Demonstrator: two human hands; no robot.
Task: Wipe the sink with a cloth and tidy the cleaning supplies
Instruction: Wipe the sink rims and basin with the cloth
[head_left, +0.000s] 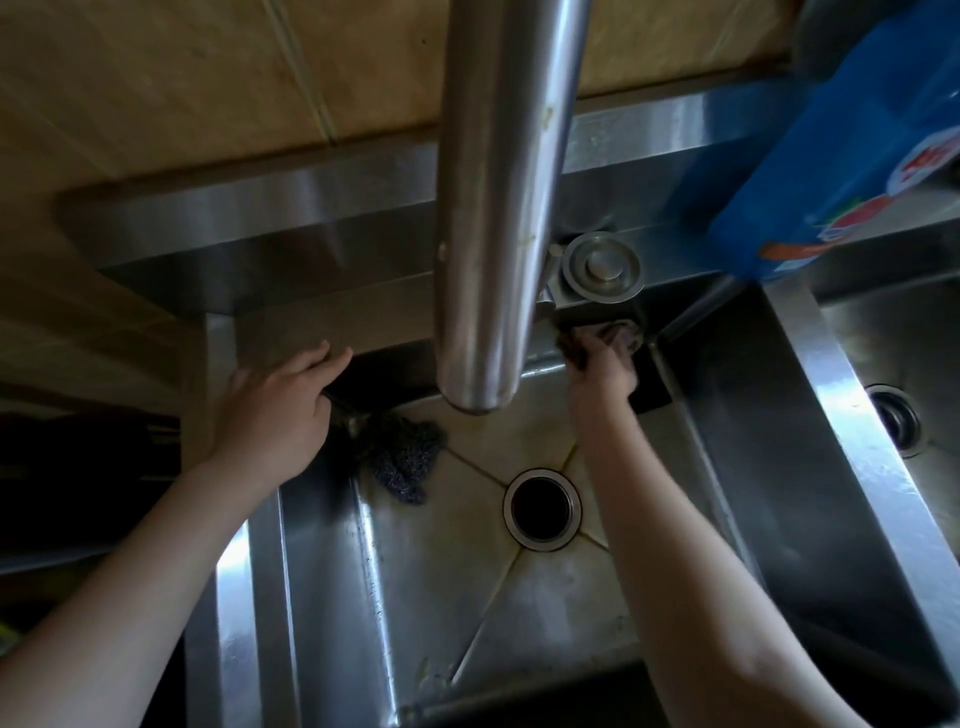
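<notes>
I look straight down into a stainless steel sink (363, 597) with a round drain hole (542, 508) in its floor. My right hand (600, 366) grips a dark cloth (621, 338) and presses it against the sink's back wall, just below the faucet base. My left hand (275, 410) rests with straight fingers on the sink's back left corner. A dark blue-grey scrubbing pad (402, 460) lies on the sink floor next to my left hand; whether the hand touches it is hidden.
The thick steel faucet spout (498, 208) hangs over the middle of the basin, hiding part of the back wall. A round steel knob (600, 265) sits on the rim behind. A blue detergent bag (841, 150) stands at upper right. A second basin (893, 364) lies right.
</notes>
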